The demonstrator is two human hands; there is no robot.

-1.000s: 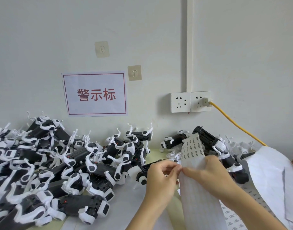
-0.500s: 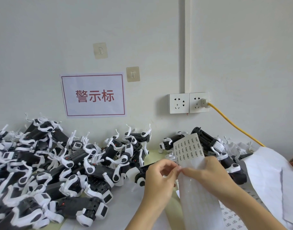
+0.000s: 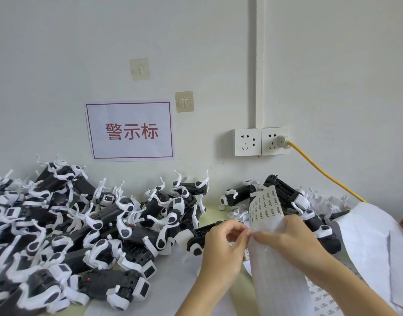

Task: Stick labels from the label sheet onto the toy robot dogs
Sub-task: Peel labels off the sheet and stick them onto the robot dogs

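A long white label sheet (image 3: pixel 267 207) stands up in front of me, its top part printed with several small labels. My right hand (image 3: pixel 287 238) grips the sheet from the right. At the sheet's left edge, the thumb and forefinger of my left hand (image 3: pixel 223 245) pinch a label. A heap of black-and-white toy robot dogs (image 3: pixel 82 224) covers the table on the left. One dog (image 3: pixel 197 238) lies just behind my left hand, partly hidden by it. More dogs (image 3: pixel 287 195) lie behind the sheet on the right.
Loose white paper sheets (image 3: pixel 374 245) lie at the right, over the table edge. A yellow cable (image 3: pixel 321 172) runs from the wall socket (image 3: pixel 261 141) down to the right. A red-lettered sign (image 3: pixel 130 131) hangs on the wall above the heap.
The sheet's top has tilted a little to the left and sunk slightly. Both hands stay together at its left edge, fingers still pinching there.
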